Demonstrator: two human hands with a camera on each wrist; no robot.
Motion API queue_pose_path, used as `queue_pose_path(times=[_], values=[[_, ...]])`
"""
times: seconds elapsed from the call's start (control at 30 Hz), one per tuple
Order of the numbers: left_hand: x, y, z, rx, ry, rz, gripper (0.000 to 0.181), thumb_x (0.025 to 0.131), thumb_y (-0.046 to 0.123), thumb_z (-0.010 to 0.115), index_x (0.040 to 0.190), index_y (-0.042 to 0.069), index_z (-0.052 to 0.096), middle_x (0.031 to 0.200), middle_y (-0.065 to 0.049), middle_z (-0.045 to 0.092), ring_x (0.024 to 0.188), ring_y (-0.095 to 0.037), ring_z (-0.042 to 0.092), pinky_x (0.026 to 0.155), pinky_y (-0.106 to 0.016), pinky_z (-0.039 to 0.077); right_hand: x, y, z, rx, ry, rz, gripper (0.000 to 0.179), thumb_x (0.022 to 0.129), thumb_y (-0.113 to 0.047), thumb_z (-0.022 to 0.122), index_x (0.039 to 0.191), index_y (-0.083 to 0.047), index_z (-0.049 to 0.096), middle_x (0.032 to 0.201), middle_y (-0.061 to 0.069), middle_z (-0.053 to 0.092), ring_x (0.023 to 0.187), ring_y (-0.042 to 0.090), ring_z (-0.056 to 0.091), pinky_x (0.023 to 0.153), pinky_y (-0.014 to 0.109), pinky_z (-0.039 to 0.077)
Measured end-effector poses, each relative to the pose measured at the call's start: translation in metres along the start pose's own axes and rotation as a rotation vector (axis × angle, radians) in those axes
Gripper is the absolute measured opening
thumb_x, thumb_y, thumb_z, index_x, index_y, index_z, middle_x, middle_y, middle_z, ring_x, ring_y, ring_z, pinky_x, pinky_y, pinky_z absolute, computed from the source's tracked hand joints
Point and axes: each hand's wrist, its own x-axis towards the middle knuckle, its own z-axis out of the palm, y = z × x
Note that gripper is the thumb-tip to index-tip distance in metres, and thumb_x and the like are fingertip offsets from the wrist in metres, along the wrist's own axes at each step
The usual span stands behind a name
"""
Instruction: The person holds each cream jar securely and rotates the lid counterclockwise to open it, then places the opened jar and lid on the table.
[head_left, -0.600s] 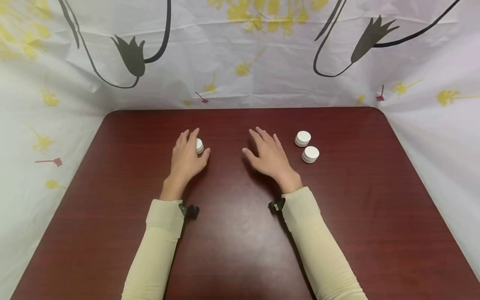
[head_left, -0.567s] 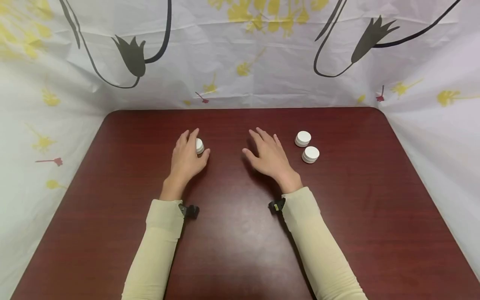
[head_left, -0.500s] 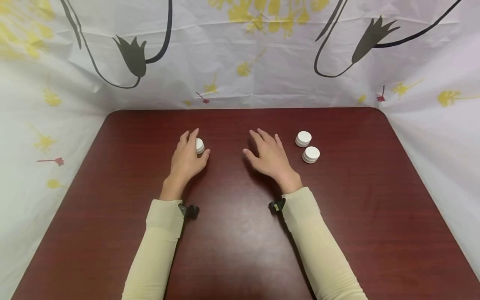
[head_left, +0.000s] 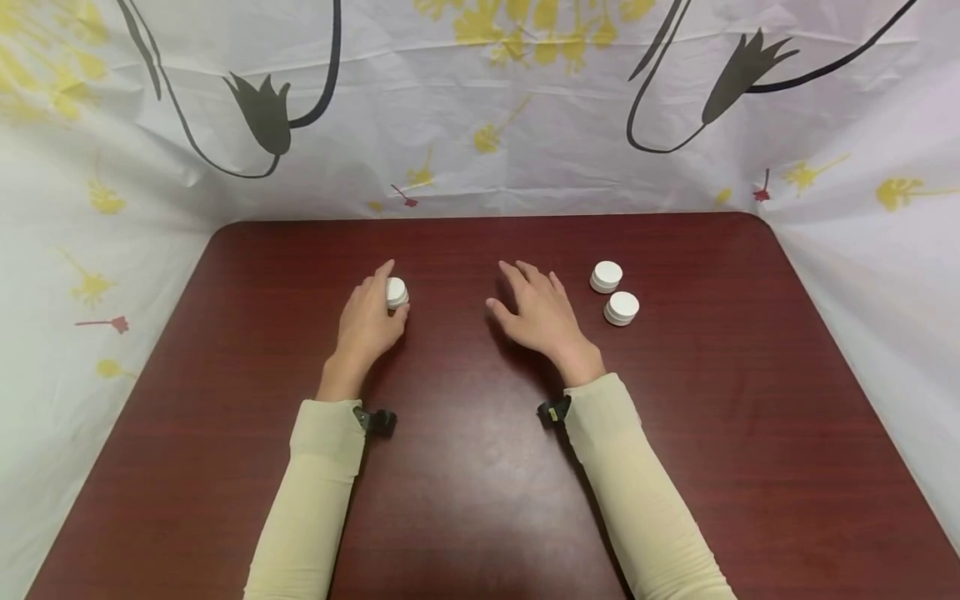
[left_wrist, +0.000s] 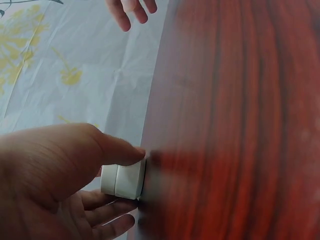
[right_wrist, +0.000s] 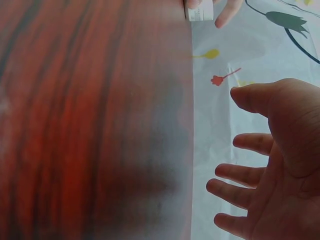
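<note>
1. Closed the left hand (head_left: pixel 367 321) since the earlier frame: shifted it slightly toward the left edge of the tabletop (head_left: pixel 480 500) and drew the thumb in against the left jar (head_left: pixel 397 293). Kept the right hand (head_left: pixel 536 312) in nearly the same spot.
2. Means, most likely, a turn from reaching to gripping, with the hold only just taken. Cannot tell whether lifted at all; seems to rest on the tabletop or sit barely clear of it.
3. Pinches the left jar between thumb and fingers, one on either side in the left wrist view. Points the index finger past it toward the far edge.
4. Looks white, short and round, with a flat lid and a seam round the side. Stands upright near the far edge, left of the middle, partly hidden by the hand.
5. Holds nothing on the right: fingers spread, thumb well apart from them.
6. Includes two matching jars toward the far right corner: far jar (head_left: pixel 606 277) and near jar (head_left: pixel 621 308), both upright, just beside each other. Cannot tell if touching.
</note>
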Motion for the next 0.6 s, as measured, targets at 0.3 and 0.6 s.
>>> queue_pose_path(times=[0.3,0.6], values=[[0.000,0.001,0.002,0.028,0.034,-0.001,0.076,0.099,0.019,0.072,0.165,0.015,0.035,0.146,-0.023,0.060,0.131,-0.044,0.061,0.109,-0.061,0.049,0.001,-0.001,0.000,0.008,0.013,-0.016,0.069,0.105,-0.041,0.058,0.164,-0.013,0.037,0.166,0.020,0.043,0.157,0.035,0.039,0.131,0.060,0.022],[-0.003,0.018,0.007,0.004,0.075,0.045,0.082,0.097,0.020,0.075,0.166,0.020,0.031,0.150,-0.019,0.060,0.123,-0.044,0.067,0.098,-0.063,0.055,0.001,-0.002,-0.002,0.036,0.074,-0.052,0.067,0.105,-0.038,0.060,0.162,-0.010,0.041,0.161,0.018,0.049,0.151,0.037,0.047,0.128,0.057,0.032]])
